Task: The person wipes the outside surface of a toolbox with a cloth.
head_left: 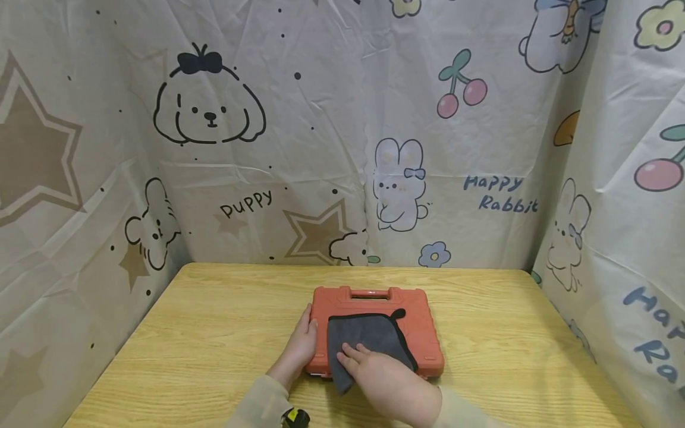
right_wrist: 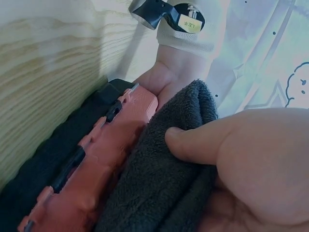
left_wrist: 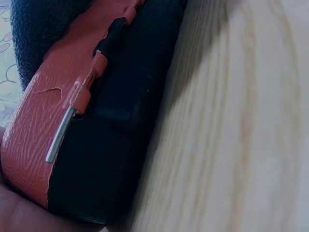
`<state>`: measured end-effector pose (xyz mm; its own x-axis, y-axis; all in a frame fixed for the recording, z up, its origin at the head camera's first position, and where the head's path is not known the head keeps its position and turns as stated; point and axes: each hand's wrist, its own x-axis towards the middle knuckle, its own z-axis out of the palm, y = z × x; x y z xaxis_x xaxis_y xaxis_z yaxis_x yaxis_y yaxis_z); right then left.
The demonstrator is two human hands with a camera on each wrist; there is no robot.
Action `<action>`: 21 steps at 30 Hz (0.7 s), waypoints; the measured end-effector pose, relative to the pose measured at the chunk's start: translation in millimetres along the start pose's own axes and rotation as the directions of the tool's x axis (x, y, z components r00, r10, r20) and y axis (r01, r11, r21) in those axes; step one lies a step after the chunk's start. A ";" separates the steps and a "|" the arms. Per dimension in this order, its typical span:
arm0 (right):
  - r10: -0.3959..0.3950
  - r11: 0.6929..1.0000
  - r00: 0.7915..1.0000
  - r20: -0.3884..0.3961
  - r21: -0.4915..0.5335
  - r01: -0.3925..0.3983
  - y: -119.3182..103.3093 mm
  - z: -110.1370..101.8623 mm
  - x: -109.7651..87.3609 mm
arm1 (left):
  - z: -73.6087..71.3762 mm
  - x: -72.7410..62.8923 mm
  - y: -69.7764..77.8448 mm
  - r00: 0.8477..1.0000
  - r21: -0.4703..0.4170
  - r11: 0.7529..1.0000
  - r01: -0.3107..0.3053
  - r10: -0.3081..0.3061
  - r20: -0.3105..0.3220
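An orange-red plastic carrying case (head_left: 377,300) with a dark lower half lies flat on the table, its handle at the far side. My left hand (head_left: 301,346) holds its left side; in the left wrist view skin shows round the case's end (left_wrist: 29,145). A dark grey cloth (head_left: 369,327) with black edging and a small loop is spread over the lid, one corner hanging past the front edge. My right hand (head_left: 393,380) lies on the cloth with fingers spread. In the right wrist view its thumb presses the folded cloth (right_wrist: 159,169); its other fingers are hidden there.
The wooden table (head_left: 235,315) carries the case near its middle. Patterned cloth curtains (head_left: 321,119) hang behind and along both sides. A black wrist camera (head_left: 295,417) sits on the left sleeve. Black latches (right_wrist: 67,169) and a metal pin (left_wrist: 60,135) line the case's front.
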<state>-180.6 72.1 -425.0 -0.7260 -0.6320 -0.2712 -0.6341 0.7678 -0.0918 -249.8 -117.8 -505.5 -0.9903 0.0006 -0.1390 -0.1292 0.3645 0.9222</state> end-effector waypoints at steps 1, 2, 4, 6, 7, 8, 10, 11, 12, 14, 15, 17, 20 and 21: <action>-0.013 1.000 1.000 -0.008 0.001 0.013 1.2 -0.7 -0.2 | -0.1 0.1 -0.2 1.000 0.002 1.000 -0.001 0.001 0.000; -0.026 1.000 1.000 -0.015 0.010 0.026 2.8 -1.6 -0.7 | -0.3 0.1 -0.3 1.000 0.002 1.000 -0.001 0.001 0.001; -0.050 0.999 0.998 -0.039 0.017 0.050 5.7 -3.1 -1.0 | -0.7 0.0 -0.4 1.000 0.002 1.000 -0.003 0.003 0.003; -0.069 0.997 0.996 -0.057 0.021 0.070 8.2 -4.6 -0.5 | -1.0 0.1 -0.5 1.000 0.004 1.000 -0.003 0.003 0.005; -0.074 0.997 0.995 -0.061 0.022 0.076 9.4 -5.0 0.5 | -1.3 0.2 -0.8 1.000 0.004 1.000 -0.006 0.006 0.005; -0.077 0.997 0.995 -0.063 0.021 0.079 10.4 -5.4 1.5 | -1.4 0.1 -0.9 1.000 0.006 1.000 -0.006 0.006 0.006; -0.073 0.997 0.995 -0.067 0.009 0.073 11.5 -6.4 4.5 | -1.4 0.0 -1.3 1.000 0.009 1.000 -0.008 0.008 0.008; -0.068 0.998 0.996 -0.063 0.009 0.069 12.1 -7.3 6.0 | -1.3 0.0 -1.3 1.000 0.009 1.000 -0.010 0.010 0.008; -0.062 0.998 0.996 -0.060 0.009 0.063 12.7 -8.0 7.9 | -1.1 -0.1 -1.5 1.000 0.008 1.000 -0.011 0.011 0.009; -0.050 0.999 0.997 -0.052 0.009 0.051 14.2 -9.9 11.4 | -0.9 -0.6 -1.7 1.000 0.004 1.000 -0.013 0.013 0.009; -0.044 0.999 0.998 -0.045 0.015 0.044 14.9 -11.0 13.2 | -0.9 -0.8 -1.8 1.000 0.001 1.000 -0.015 0.015 0.009; -0.037 0.999 0.999 -0.030 0.026 0.037 16.4 -13.0 16.5 | -0.9 -1.0 -2.1 1.000 -0.001 1.000 -0.022 0.022 0.008; -0.035 0.998 0.999 -0.032 0.045 0.037 19.2 -14.4 21.3 | -1.3 -1.2 -2.2 0.999 -0.005 0.999 -0.032 0.032 0.011; -0.035 0.998 0.999 -0.038 0.047 0.037 20.1 -14.7 23.0 | -1.4 -1.0 -2.3 0.999 -0.006 0.999 -0.036 0.036 0.011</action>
<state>-213.9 71.5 -419.0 -0.7126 -0.6623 -0.2315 -0.6474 0.7479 -0.1470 -248.6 -119.9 -506.9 -0.9936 0.0240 -0.1101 -0.0942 0.3583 0.9288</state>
